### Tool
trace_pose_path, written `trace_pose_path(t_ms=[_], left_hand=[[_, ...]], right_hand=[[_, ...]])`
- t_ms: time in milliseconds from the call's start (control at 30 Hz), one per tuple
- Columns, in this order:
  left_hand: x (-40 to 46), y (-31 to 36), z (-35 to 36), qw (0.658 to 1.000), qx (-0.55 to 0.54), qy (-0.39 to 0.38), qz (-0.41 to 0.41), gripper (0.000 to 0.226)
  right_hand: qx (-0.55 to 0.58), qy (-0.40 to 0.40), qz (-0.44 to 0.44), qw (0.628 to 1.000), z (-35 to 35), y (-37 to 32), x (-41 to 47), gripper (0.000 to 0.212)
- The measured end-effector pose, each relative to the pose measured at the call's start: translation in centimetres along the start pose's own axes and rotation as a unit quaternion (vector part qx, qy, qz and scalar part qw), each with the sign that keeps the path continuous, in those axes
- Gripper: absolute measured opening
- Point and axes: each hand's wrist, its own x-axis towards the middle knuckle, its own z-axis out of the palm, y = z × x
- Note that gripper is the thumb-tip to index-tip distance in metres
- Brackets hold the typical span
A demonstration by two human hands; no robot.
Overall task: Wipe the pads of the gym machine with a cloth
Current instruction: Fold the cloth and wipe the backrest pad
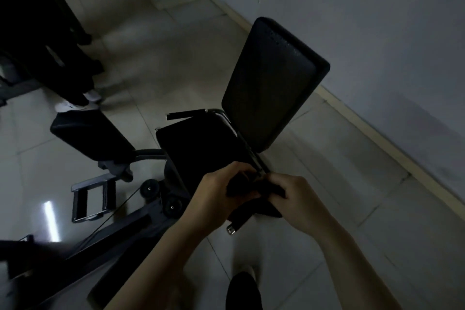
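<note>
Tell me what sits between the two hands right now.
In the head view, a dark cloth is bunched between the left hand and the right hand, both gripping it, just in front of the seat pad.

Black back pad (271, 83) w/ dotted perforation pattern nr top, black seat pad (198, 148), black leg pad (93, 136), dark cloth (251, 187), pale grey-beige tiled floor (156, 63), grey wall (364, 20), cream skirting (377, 138).

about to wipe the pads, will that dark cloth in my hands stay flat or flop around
Probably floppy: the dark cloth sits bunched between the left hand and right hand, sagging beneath them. It looks light, so it likely needs folding before it meets the back pad.
</note>
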Motion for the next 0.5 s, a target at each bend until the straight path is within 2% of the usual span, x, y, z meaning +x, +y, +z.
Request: trace_pose_path(t_ms=[67, 133, 233, 367, 433, 500], left_hand=[[0.9, 0.6, 0.1, 0.999, -0.016, 0.019, -0.041, 0.036], [2.1, 0.6, -0.1, 0.999, 0.002, 0.025, -0.044, 0.03], [3.5, 0.6, -0.9, 0.999, 0.039, -0.03, -0.014, 0.024], [6.0, -0.1, -2.2, 0.988, 0.101, -0.091, 0.071, 0.028], [7.5, -0.7, -3.0, 0.986, 0.102, -0.106, 0.082, 0.026], [9.2, -1.2, -4.0, 0.987, 0.091, -0.107, 0.078, 0.02]], right_hand=[[-0.037, 0.008, -0.017, 0.999, -1.3, 0.3, 0.6, 0.025], [-0.056, 0.029, -0.01, 0.998, -2.3, 0.2, 1.4, 0.023], [-0.094, 0.044, -0.011, 0.995, -3.6, -0.2, 2.6, 0.027], [-0.162, 0.06, -0.03, 0.985, -5.6, -1.1, 3.7, 0.023], [-0.192, 0.074, -0.044, 0.978, -6.4, -1.7, 4.2, 0.02], [-0.197, 0.127, -0.05, 0.971, -7.3, -2.4, 4.9, 0.017]])
